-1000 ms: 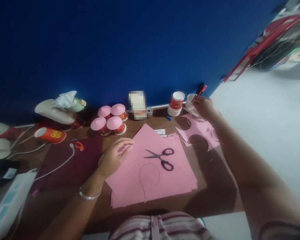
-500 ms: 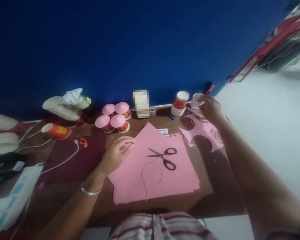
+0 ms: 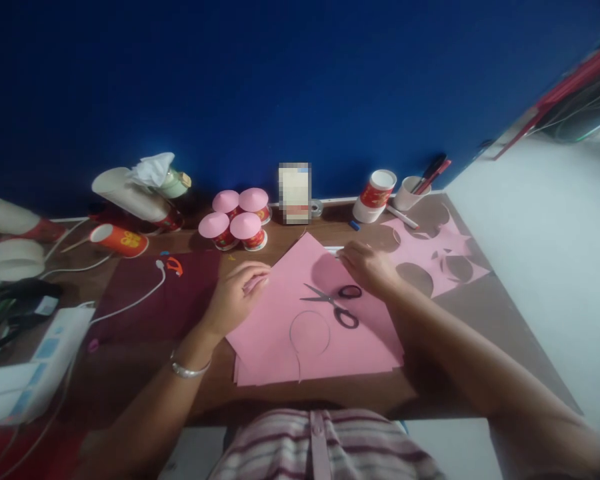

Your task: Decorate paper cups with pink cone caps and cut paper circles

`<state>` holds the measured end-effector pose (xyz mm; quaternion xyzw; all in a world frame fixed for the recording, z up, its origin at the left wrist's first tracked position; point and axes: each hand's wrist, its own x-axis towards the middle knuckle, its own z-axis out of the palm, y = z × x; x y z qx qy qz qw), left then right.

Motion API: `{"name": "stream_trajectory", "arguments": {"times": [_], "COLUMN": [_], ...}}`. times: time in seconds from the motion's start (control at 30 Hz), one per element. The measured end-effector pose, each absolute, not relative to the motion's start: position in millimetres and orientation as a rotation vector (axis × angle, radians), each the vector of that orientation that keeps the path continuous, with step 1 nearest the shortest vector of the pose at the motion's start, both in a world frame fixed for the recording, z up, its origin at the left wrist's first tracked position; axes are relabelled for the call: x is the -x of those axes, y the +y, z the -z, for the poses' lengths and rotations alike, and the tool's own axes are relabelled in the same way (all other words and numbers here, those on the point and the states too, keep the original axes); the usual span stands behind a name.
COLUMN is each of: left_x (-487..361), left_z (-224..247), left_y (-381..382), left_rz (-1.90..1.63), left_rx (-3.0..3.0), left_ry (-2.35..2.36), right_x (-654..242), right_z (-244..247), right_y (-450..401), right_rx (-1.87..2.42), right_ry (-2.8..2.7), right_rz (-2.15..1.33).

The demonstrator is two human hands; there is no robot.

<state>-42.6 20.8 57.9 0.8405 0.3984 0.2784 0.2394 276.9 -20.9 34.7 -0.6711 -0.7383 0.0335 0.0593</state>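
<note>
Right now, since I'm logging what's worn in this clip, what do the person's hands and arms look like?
The left hand and right hand are bare, without gloves. A silver-coloured bracelet circles the left wrist; none shows on the right. No sleeve shows on either forearm. Between them is a striped shirt, pale with darker reddish bands.

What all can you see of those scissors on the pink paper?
The scissors lie flat, spread open, on the pink paper. Two slim dark blades, seemingly metal, point left from the pivot; two black looped handles, plastic by their look, sit right. The right hand is near the upper loop, not gripping it.
</note>
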Motion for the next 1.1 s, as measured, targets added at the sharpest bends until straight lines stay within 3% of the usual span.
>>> {"name": "stream_trajectory", "arguments": {"times": [0.27, 0.47, 0.8, 1.1], "left_x": [39.7, 43.2, 37.6, 47.8], "left_z": [-44.7, -44.7, -48.0, -47.9], "left_y": [14.9, 14.6, 12.5, 10.3], "left_rz": [-0.761, -0.758, -0.73, -0.7], "left_rx": [-2.347, -2.404, -2.439, -2.486], "left_ry": [1.025, 0.983, 0.98, 0.996], "right_x": [-315.5, -316.8, -407.4, -417.9], "right_z": [-14.8, -17.8, -20.9, -20.4], "right_y": [33.4, 17.2, 21.3, 14.5], "right_rx": [2.244, 2.191, 2.578, 2.537], "right_ry": [-2.118, -2.124, -1.729, -1.719], "right_rz": [0.01, -0.035, 0.143, 0.154]}}
